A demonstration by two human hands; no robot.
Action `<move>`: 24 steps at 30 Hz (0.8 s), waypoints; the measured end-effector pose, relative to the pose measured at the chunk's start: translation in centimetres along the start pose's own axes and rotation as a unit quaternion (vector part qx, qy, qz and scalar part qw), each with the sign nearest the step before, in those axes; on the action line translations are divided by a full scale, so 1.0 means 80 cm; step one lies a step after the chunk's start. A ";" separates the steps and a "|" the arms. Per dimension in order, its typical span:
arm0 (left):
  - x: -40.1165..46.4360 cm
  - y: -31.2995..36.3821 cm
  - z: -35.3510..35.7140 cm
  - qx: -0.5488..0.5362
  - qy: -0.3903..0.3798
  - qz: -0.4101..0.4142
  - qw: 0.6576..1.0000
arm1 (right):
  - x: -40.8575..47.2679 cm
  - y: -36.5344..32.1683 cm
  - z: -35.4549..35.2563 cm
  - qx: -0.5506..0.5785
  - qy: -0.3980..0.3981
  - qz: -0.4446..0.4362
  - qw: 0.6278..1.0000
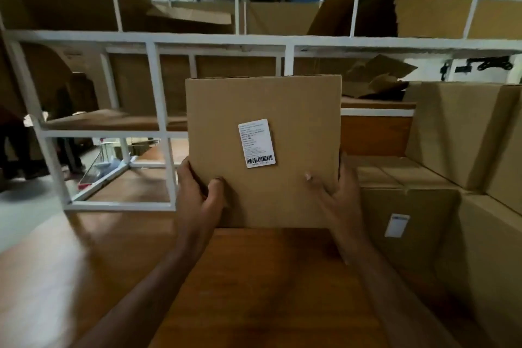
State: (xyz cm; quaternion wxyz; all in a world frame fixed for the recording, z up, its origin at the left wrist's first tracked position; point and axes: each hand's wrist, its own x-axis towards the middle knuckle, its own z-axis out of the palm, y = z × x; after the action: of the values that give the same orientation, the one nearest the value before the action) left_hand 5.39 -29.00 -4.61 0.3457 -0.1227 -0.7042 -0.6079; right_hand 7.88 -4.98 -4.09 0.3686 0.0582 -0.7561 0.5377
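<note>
You hold the box [262,150] upright in both hands, in front of the white rack [154,87] and about level with its lower shelves, the broad labelled face turned to you. Your left hand [197,192] grips the lower left edge: the thumb lies across the front and the fingers [185,171] curl round the side to the back, out of sight. Your right hand [336,195] mirrors it on the lower right edge, thumb on the front, fingers [343,165] wrapped round the side. Both grips sit low, under the label [256,143], so the upper part of the box stands free above your hands. Its bottom edge meets the line of the desk [268,277] in front of the rack, and you cannot tell whether it rests on the wood or hangs just above it

To the right of the rack stands a stack [409,206] of like boxes, close beside your right hand. Torn cardboard [378,79] lies on the rack's shelves

This reads as the carry step: the box is gripped but not yet placed. The next move calls for a choice of place, likely a shelf of the rack or the stack right of it, and a steady two-handed hold on the way. With the grip so low the top may tip away from you, so shift one hand under the base or higher up the side before you raise it, and mind the rack's bars
</note>
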 end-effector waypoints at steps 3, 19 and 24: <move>-0.014 -0.020 -0.040 0.030 -0.021 -0.028 0.999 | -0.035 -0.003 0.024 -0.018 0.000 -0.009 1.000; -0.084 -0.090 -0.082 0.107 -0.126 -0.095 0.982 | -0.135 0.065 0.044 -0.080 -0.014 0.153 0.985; -0.052 -0.088 -0.060 0.170 -0.119 -0.061 0.976 | -0.098 0.073 0.028 -0.104 -0.059 0.139 0.983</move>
State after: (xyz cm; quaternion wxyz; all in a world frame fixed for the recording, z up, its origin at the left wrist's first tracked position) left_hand 5.93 -34.13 -12.57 0.2379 -0.0899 -0.8396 -0.4800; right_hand 9.59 -6.93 -13.77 0.2491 -0.0547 -0.8289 0.4978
